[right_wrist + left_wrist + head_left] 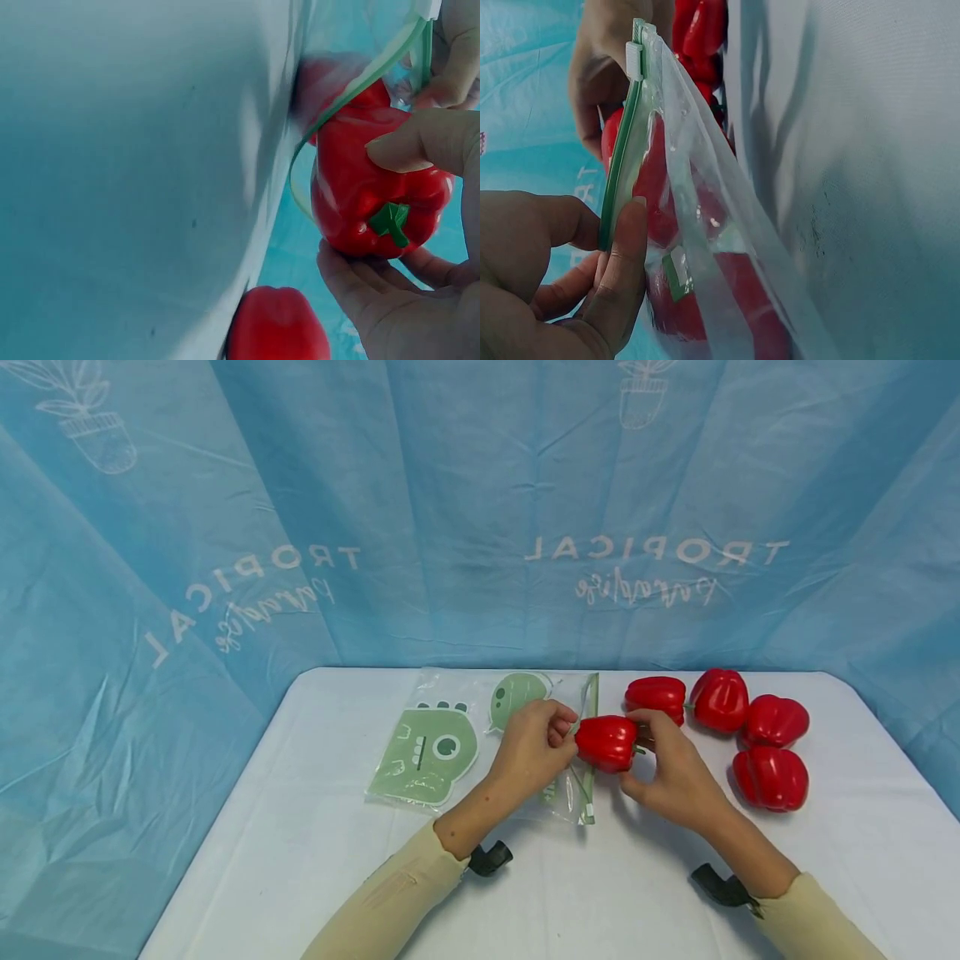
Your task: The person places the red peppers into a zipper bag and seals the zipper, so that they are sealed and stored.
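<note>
A clear zip bag with green dinosaur prints lies on the table, its opening to the right. My left hand pinches the green-edged zip opening between thumb and fingers. My right hand grips a red bell pepper at that opening, thumb on one side and fingers on the other. Its green stem points away from the bag. In the left wrist view red shapes show through the clear film; whether they lie inside or behind it, I cannot tell.
Right of the bag sit more red bell peppers: one near my right hand, another at the back, and two further right. A white cloth covers the table. Blue printed curtains hang behind and at the sides.
</note>
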`<action>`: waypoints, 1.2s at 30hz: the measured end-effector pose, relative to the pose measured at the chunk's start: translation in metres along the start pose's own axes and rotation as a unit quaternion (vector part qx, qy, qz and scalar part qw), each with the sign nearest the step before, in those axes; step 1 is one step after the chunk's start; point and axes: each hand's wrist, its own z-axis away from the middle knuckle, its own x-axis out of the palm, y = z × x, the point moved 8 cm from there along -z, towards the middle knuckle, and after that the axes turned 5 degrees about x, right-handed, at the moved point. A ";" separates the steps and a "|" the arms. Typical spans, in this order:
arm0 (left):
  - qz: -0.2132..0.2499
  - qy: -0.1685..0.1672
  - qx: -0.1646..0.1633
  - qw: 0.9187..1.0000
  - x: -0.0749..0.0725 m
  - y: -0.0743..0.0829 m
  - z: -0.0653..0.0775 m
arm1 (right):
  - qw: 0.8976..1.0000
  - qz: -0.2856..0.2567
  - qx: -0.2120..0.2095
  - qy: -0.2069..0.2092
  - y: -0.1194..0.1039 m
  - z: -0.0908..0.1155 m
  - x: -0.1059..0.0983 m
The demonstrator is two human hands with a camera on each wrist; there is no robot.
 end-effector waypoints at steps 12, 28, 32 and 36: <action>-0.002 -0.006 0.001 1.000 0.000 0.002 0.000 | 0.999 -0.034 0.001 -0.016 -0.002 -0.017 0.023; -0.007 -0.014 0.028 0.999 0.002 0.006 0.000 | 0.998 -0.047 0.018 -0.035 -0.003 -0.046 0.046; -0.013 -0.015 0.024 1.000 0.002 0.006 0.000 | 0.998 -0.053 0.010 -0.041 -0.005 -0.050 0.051; -0.016 -0.014 0.015 1.000 0.002 0.006 0.000 | 0.997 -0.052 0.020 -0.048 -0.003 -0.050 0.052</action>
